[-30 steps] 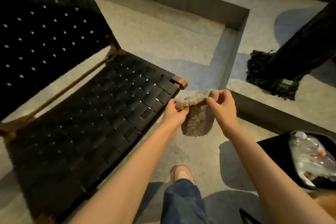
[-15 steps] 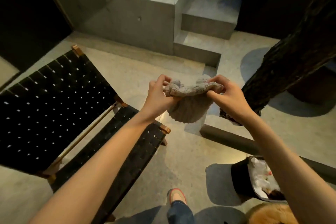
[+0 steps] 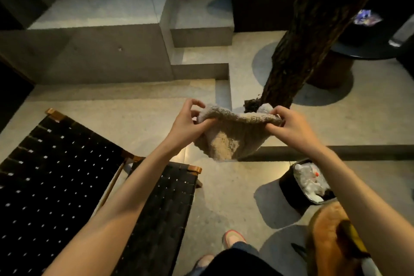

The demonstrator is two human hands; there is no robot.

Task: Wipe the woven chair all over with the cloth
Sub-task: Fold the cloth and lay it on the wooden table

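left hand (image 3: 187, 122) and right hand (image 3: 289, 123) pinching a fuzzy cloth (image 3: 233, 136) stretched between them, above the floor, right of woven chair (image 3: 67, 186)

Left forearm (image 3: 125, 204) and right forearm (image 3: 351, 186) bare, reaching forward and up, angling in toward each other. Left grip (image 3: 187, 124) pinching one end of cloth (image 3: 226, 143), thumb pressing under curled fingers. Right grip (image 3: 290, 122) pinching other end, fingers curling over top edge, thumb below. Both grips hanging level in air, apart, backs facing up.
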